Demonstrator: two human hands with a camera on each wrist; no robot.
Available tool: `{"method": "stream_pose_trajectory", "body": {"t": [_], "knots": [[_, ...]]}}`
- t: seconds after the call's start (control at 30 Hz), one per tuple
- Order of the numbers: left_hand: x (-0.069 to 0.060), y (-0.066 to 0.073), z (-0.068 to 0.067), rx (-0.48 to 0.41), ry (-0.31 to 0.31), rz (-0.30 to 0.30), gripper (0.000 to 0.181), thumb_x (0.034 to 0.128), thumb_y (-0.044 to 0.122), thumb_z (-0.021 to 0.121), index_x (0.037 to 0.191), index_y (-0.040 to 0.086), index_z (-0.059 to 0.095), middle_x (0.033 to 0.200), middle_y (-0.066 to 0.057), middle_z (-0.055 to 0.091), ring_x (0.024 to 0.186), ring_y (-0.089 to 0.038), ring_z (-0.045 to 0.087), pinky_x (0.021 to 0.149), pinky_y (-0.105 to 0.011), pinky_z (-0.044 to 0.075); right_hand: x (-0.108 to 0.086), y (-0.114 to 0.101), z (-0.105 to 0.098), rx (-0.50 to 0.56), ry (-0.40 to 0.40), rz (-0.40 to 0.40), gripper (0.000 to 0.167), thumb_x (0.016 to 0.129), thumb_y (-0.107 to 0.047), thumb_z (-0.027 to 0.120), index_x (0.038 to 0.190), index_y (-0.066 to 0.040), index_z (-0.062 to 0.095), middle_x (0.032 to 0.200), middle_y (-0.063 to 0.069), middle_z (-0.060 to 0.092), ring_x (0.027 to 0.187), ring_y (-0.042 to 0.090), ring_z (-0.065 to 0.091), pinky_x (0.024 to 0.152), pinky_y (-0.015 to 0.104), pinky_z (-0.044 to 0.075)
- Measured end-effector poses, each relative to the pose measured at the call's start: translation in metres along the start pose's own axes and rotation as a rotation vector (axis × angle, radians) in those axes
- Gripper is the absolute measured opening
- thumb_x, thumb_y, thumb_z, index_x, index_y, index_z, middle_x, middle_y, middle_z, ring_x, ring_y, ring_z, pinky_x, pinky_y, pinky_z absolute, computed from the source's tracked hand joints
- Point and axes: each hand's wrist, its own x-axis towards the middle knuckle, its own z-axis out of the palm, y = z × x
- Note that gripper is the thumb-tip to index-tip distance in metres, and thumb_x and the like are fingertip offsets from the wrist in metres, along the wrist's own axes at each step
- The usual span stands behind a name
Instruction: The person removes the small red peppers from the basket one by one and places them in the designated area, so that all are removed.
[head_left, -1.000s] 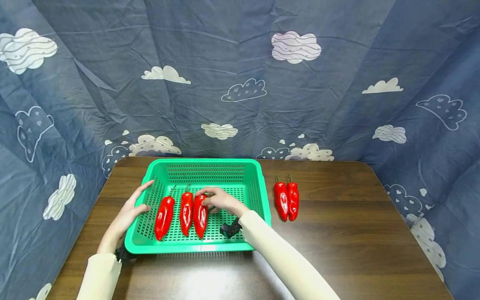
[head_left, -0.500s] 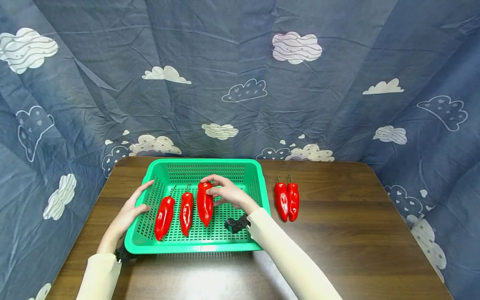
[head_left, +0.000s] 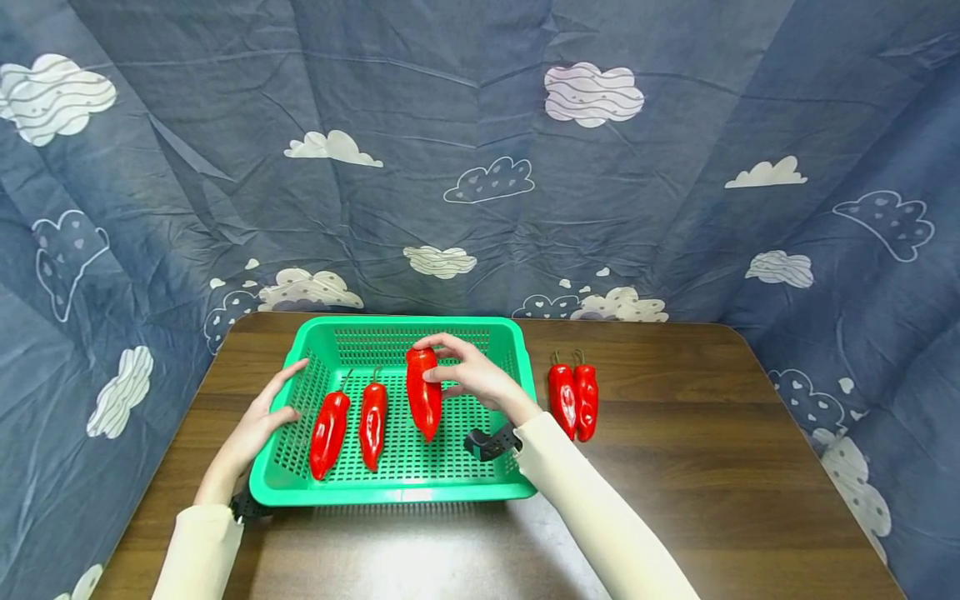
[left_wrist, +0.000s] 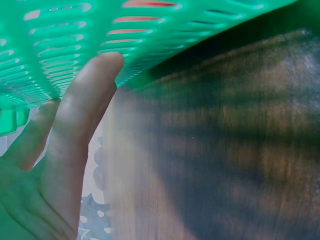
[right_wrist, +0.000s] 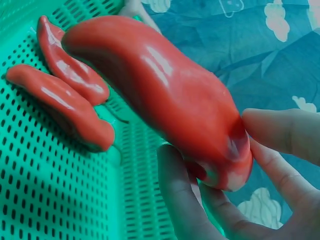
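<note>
Several glossy red peppers are in view. One red pepper (head_left: 423, 400) is raised over the middle of a green plastic basket (head_left: 405, 497). My right hand (head_left: 480, 379) pinches its top end between thumb and fingers, and its tip points down. In the right wrist view the held pepper (right_wrist: 165, 95) is large, with the stem end among the fingers. Two more, a left pepper (head_left: 328, 435) and a middle pepper (head_left: 372, 427), lie on the basket floor. At the basket's left wall, my left hand (head_left: 251, 429) rests with straight, spread fingers; a finger (left_wrist: 82, 105) overlaps the slotted side.
A pair of red peppers (head_left: 573, 402) lies on the brown wooden table (head_left: 697, 467) right of the basket. A blue cloud-patterned curtain (head_left: 480, 233) hangs behind the table's back edge. Black wrist cameras are strapped to both wrists.
My right hand has lifted the third pepper off the basket floor and shifted it right and toward the back. My left hand and the other peppers stay in place.
</note>
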Motion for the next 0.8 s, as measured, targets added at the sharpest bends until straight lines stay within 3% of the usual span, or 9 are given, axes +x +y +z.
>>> {"method": "stream_pose_trajectory", "body": {"t": [0.4, 0.8], "knots": [[0.0, 0.0, 0.001, 0.001, 0.002, 0.017, 0.078, 0.0803, -0.007, 0.05, 0.152, 0.011, 0.025, 0.156, -0.013, 0.014, 0.137, -0.037, 0.013, 0.1, -0.063, 0.016, -0.012, -0.009, -0.016, 0.004, 0.027, -0.034, 0.044, 0.086, -0.001, 0.061, 0.129, -0.006, 0.053, 0.125, 0.017, 0.05, 0.087, 0.027, 0.061, 0.071, 0.046, 0.053], [0.0, 0.001, 0.002, 0.003, 0.005, 0.019, 0.077, 0.08, -0.007, 0.05, 0.151, 0.01, 0.025, 0.156, -0.014, 0.015, 0.137, -0.037, 0.014, 0.101, -0.062, 0.016, -0.027, -0.011, -0.038, 0.022, 0.09, -0.04, 0.043, 0.087, 0.001, 0.058, 0.129, -0.006, 0.052, 0.126, 0.016, 0.05, 0.096, 0.03, 0.059, 0.076, 0.044, 0.052]]}}
